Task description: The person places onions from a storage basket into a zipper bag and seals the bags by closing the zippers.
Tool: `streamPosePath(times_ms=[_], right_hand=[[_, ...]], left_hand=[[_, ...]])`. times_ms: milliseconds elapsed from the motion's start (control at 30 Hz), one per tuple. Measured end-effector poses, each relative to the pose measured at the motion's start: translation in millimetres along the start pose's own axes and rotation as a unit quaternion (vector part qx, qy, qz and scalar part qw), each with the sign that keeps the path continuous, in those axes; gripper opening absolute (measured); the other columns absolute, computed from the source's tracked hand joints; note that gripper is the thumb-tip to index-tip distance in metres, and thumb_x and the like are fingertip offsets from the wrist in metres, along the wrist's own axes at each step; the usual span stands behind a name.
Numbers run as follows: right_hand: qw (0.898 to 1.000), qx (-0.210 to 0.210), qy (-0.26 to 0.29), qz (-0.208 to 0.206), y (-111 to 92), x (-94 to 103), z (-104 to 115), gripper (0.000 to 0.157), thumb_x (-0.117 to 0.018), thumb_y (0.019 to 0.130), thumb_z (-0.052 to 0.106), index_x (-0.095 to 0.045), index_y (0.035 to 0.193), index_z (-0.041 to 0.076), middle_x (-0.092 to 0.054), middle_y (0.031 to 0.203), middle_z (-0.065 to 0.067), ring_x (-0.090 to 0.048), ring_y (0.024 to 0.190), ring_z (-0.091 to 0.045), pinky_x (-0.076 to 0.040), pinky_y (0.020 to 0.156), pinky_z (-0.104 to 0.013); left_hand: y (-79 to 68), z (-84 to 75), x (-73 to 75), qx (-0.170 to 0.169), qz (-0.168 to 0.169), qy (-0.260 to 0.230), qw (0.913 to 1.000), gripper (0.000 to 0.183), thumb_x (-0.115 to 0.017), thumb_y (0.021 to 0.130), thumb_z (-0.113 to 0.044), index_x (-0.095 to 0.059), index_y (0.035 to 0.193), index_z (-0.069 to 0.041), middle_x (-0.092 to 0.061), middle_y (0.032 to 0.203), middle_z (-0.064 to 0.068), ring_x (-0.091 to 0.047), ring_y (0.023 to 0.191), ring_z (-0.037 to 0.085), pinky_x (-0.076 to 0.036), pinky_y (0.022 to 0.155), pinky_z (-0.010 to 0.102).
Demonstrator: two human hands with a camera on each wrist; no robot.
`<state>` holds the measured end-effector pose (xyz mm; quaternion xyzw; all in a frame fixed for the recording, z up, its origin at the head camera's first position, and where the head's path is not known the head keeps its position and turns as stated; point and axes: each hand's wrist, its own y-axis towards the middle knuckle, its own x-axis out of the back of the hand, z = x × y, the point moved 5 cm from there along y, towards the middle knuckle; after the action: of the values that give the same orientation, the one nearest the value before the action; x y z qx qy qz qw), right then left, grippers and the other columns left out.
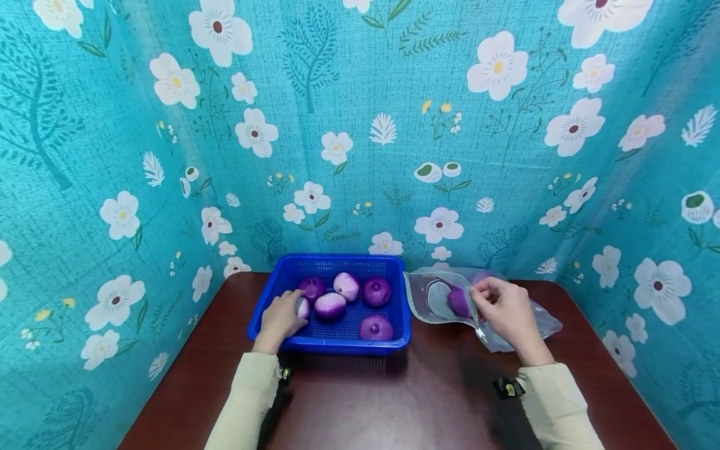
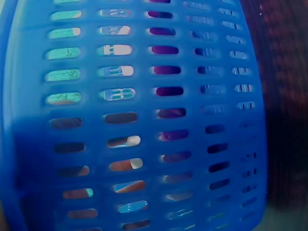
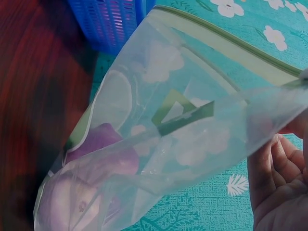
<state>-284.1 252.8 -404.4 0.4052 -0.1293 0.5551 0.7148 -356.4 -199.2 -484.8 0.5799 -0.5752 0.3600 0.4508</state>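
Note:
Inside the blue plastic basket (image 1: 349, 345), my left hand (image 1: 279, 320) grips a purple onion (image 1: 304, 309) at the left end, with fingers curled over it. Several other purple onions (image 1: 375, 328) lie around it on the slotted floor. In the left wrist view the basket's wall (image 2: 144, 106) fills most of the picture and hides the hand's grasp. My right hand (image 1: 506, 311) pinches the rim of a clear zip bag (image 1: 419, 306), whose mouth gapes toward the basket. Through the film, purple onions (image 3: 72, 204) show in the right wrist view.
The basket and bag stand side by side on a dark brown table (image 1: 360, 400), near its back edge. A teal flowered cloth (image 1: 360, 125) hangs close behind and along both sides. Small dark devices (image 1: 509, 388) are strapped at both wrists.

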Motion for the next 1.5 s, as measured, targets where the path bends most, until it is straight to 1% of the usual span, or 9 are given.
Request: streamPosePath(times_ms=[200, 367, 600, 767, 867, 1000, 1100, 1233, 1500], right_hand=[[1.000, -0.006, 0.001, 0.006, 0, -0.2, 0, 0.014, -0.073, 0.097, 0.017, -0.073, 0.089, 0.006, -0.068, 0.067, -0.002, -0.061, 0.054, -0.012, -0.052, 0.055, -0.024], [1.000, -0.007, 0.006, 0.008, 0, -0.6, 2, 0.014, -0.073, 0.097, 0.017, -0.072, 0.088, 0.006, -0.067, 0.067, -0.003, -0.061, 0.054, -0.013, -0.053, 0.055, -0.025], [1.000, -0.011, 0.012, 0.011, 0, -3.3, 2, 0.014, -0.073, 0.097, 0.017, -0.072, 0.088, 0.006, -0.067, 0.067, -0.004, -0.062, 0.054, -0.014, -0.053, 0.054, -0.025], [1.000, -0.008, 0.013, 0.011, 0, -5.3, 2, 0.014, -0.073, 0.097, 0.016, -0.072, 0.089, 0.006, -0.067, 0.067, -0.004, -0.062, 0.054, -0.014, -0.054, 0.054, -0.025], [1.000, -0.005, 0.010, 0.008, 0, -5.5, 2, 0.013, -0.073, 0.097, 0.016, -0.072, 0.088, 0.006, -0.067, 0.068, -0.004, -0.061, 0.054, -0.014, -0.053, 0.054, -0.025], [1.000, -0.003, 0.005, 0.005, 1, -5.9, 2, 0.013, -0.073, 0.097, 0.016, -0.072, 0.089, 0.005, -0.067, 0.068, -0.004, -0.061, 0.054, -0.014, -0.053, 0.054, -0.024], [1.000, -0.003, 0.002, 0.005, 1, -5.9, 2, 0.013, -0.074, 0.096, 0.016, -0.072, 0.089, 0.005, -0.068, 0.069, -0.004, -0.061, 0.054, -0.014, -0.053, 0.054, -0.024], [1.000, -0.006, 0.004, 0.008, 1, -7.1, 2, 0.013, -0.074, 0.096, 0.015, -0.072, 0.090, 0.004, -0.069, 0.071, -0.005, -0.061, 0.055, -0.015, -0.054, 0.054, -0.024], [1.000, -0.004, 0.004, 0.006, 1, -7.4, 2, 0.013, -0.073, 0.097, 0.015, -0.072, 0.089, 0.005, -0.068, 0.070, -0.005, -0.061, 0.054, -0.014, -0.053, 0.054, -0.025]], left_hand=[[-0.1, -0.7, -0.5, -0.005, 0.000, 0.015, 0.9999, 0.055, -0.087, 0.081, -0.012, -0.067, 0.132, -0.009, -0.063, 0.131, 0.021, -0.059, 0.117, 0.046, -0.054, 0.092, 0.066], [0.5, 0.1, -0.3, -0.009, -0.009, 0.008, 0.9999, 0.054, -0.086, 0.081, -0.013, -0.067, 0.130, -0.005, -0.063, 0.127, 0.024, -0.060, 0.113, 0.047, -0.053, 0.095, 0.064], [1.6, 3.5, 1.3, -0.001, -0.031, -0.011, 0.9995, 0.056, -0.081, 0.086, -0.014, -0.059, 0.135, 0.001, -0.059, 0.131, 0.030, -0.059, 0.113, 0.052, -0.051, 0.098, 0.063], [-1.3, -3.2, 12.3, -0.003, -0.067, -0.045, 0.9967, 0.059, -0.078, 0.091, -0.015, -0.055, 0.143, 0.001, -0.056, 0.137, 0.029, -0.057, 0.120, 0.052, -0.049, 0.101, 0.064], [-3.3, -13.3, 21.6, -0.030, -0.100, -0.077, 0.9915, 0.060, -0.078, 0.092, -0.016, -0.054, 0.144, 0.000, -0.055, 0.139, 0.028, -0.056, 0.123, 0.051, -0.048, 0.104, 0.064], [-7.4, -32.3, 32.3, -0.079, -0.132, -0.149, 0.9768, 0.062, -0.081, 0.091, -0.017, -0.054, 0.145, -0.002, -0.057, 0.140, 0.024, -0.058, 0.125, 0.045, -0.048, 0.104, 0.062], [-9.6, -49.5, 35.5, -0.106, -0.127, -0.207, 0.9641, 0.062, -0.081, 0.091, -0.020, -0.055, 0.145, -0.005, -0.058, 0.140, 0.020, -0.059, 0.127, 0.040, -0.051, 0.103, 0.058], [-11.7, -70.5, 32.9, -0.126, -0.110, -0.250, 0.9539, 0.061, -0.081, 0.091, -0.022, -0.055, 0.144, -0.006, -0.059, 0.138, 0.017, -0.060, 0.126, 0.036, -0.055, 0.101, 0.053], [-19.2, -108.4, 19.8, -0.184, -0.107, -0.254, 0.9434, 0.062, -0.083, 0.089, -0.024, -0.057, 0.143, -0.008, -0.061, 0.136, 0.015, -0.065, 0.117, 0.032, -0.057, 0.095, 0.053]])
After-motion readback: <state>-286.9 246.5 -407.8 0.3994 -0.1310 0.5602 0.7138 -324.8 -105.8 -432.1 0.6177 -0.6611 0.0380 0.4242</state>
